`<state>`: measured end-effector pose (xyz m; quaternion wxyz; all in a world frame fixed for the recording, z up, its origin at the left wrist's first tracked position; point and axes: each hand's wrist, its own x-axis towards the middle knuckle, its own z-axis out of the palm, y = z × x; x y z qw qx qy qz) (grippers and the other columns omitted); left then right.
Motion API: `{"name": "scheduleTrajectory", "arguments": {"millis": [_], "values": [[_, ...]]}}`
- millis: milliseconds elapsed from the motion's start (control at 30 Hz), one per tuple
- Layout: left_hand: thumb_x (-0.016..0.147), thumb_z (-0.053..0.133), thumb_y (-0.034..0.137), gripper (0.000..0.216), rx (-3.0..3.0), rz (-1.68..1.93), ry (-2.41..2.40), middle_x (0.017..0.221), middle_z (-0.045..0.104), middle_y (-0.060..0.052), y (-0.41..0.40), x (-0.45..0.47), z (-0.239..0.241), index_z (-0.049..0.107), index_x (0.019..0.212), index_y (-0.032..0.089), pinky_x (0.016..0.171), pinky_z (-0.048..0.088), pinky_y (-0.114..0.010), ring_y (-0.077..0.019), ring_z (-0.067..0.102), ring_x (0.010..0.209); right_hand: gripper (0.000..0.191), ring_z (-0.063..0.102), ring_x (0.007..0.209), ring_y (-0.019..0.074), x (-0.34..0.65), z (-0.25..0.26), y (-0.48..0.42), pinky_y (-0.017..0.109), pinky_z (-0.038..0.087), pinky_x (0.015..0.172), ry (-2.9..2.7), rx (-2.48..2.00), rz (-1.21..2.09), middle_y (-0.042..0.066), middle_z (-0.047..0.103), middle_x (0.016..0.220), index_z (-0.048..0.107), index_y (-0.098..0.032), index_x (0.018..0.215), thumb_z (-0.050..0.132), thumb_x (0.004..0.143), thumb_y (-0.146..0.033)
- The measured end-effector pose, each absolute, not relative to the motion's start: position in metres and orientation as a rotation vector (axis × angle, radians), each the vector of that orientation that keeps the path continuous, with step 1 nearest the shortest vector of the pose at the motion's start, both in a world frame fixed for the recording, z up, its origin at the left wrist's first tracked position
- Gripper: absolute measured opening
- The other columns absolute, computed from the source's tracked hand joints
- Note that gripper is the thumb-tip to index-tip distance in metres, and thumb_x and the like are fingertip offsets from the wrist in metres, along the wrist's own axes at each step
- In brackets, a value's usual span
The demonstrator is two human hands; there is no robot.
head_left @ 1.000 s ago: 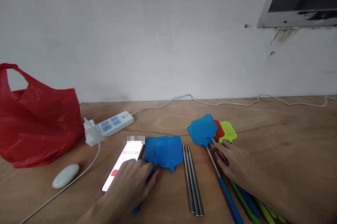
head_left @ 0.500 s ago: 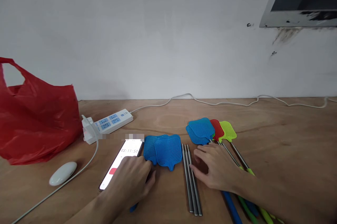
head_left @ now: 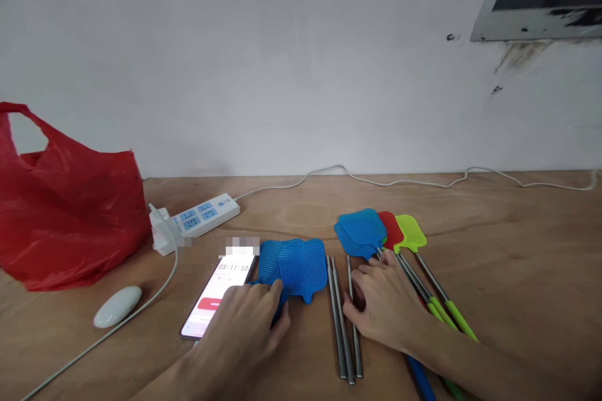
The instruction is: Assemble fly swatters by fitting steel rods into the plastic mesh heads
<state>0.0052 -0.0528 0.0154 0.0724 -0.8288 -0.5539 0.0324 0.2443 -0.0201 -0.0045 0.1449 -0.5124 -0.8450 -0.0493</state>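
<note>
My left hand (head_left: 249,319) is closed round a blue fly swatter handle (head_left: 281,305), most of it hidden under the fingers. Just beyond lie loose blue fly swatter heads (head_left: 303,266), overlapping each other. My right hand (head_left: 383,297) pinches the upper part of a metal rod (head_left: 356,341) between thumb and fingers. Two more metal rods (head_left: 339,326) lie to its left. Under and beyond my right wrist are assembled fly swatters: blue heads (head_left: 363,228), a red head (head_left: 391,229) and a yellow-green head (head_left: 412,233), their handles partly covered by my forearm.
A phone (head_left: 221,294) showing a timer lies beside my left hand. Farther left are a white mouse (head_left: 117,307), a white cable, a power strip (head_left: 204,216) and a red plastic bag (head_left: 70,213). A thin cord (head_left: 390,184) runs along the wall.
The right-hand rod has come away from the other two, with my right hand at it. My left hand has shifted slightly right, bringing the blue handle up near the loose heads.
</note>
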Motion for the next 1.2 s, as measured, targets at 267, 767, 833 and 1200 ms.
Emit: {"name": "scheduleTrajectory", "arguments": {"millis": [267, 767, 833, 1200], "values": [[0.101, 0.039, 0.028, 0.023, -2.689, 0.163, -1.702, 0.084, 0.071, -0.01, -0.054, 0.024, 0.018, 0.061, 0.101, 0.02, 0.055, 0.039, -0.032, -0.0281, 0.068, 0.069, 0.027, 0.055, 0.061, 0.0205, 0.252, -0.005, -0.016, 0.045, 0.034, 0.082, -2.347, -1.564, -0.008, 0.005, 0.064, 0.056, 0.051, -0.02, 0.051, 0.056, 0.077, -0.026], [0.101, 0.043, 0.029, 0.01, -2.882, -0.458, -1.589, 0.075, 0.069, 0.0, -0.061, 0.021, -0.008, 0.049, 0.094, 0.024, 0.052, 0.035, -0.031, -0.0245, 0.068, 0.067, 0.04, 0.046, 0.049, 0.0118, 0.27, 0.008, -0.008, 0.023, 0.034, 0.047, -1.233, -0.974, 1.517, 0.0, 0.059, 0.055, 0.064, -0.018, 0.072, 0.061, 0.086, -0.055], [0.101, 0.043, 0.028, 0.009, -2.909, -0.521, -1.578, 0.074, 0.069, 0.001, -0.062, 0.021, -0.009, 0.048, 0.094, 0.024, 0.051, 0.035, -0.03, -0.0225, 0.067, 0.063, 0.042, 0.045, 0.045, 0.0105, 0.269, 0.009, -0.01, 0.022, 0.034, 0.045, -1.187, -0.96, 1.562, -0.001, 0.058, 0.051, 0.064, -0.018, 0.069, 0.064, 0.084, -0.057], [0.101, 0.042, 0.028, 0.008, -2.962, -0.689, -1.561, 0.066, 0.062, 0.004, -0.065, 0.023, -0.014, 0.043, 0.093, 0.025, 0.049, 0.028, -0.029, -0.0193, 0.062, 0.055, 0.043, 0.047, 0.037, 0.0072, 0.271, 0.002, -0.014, 0.016, 0.033, 0.038, -1.191, -0.909, 1.654, 0.0, 0.06, 0.045, 0.066, -0.015, 0.065, 0.064, 0.088, -0.052]]}}
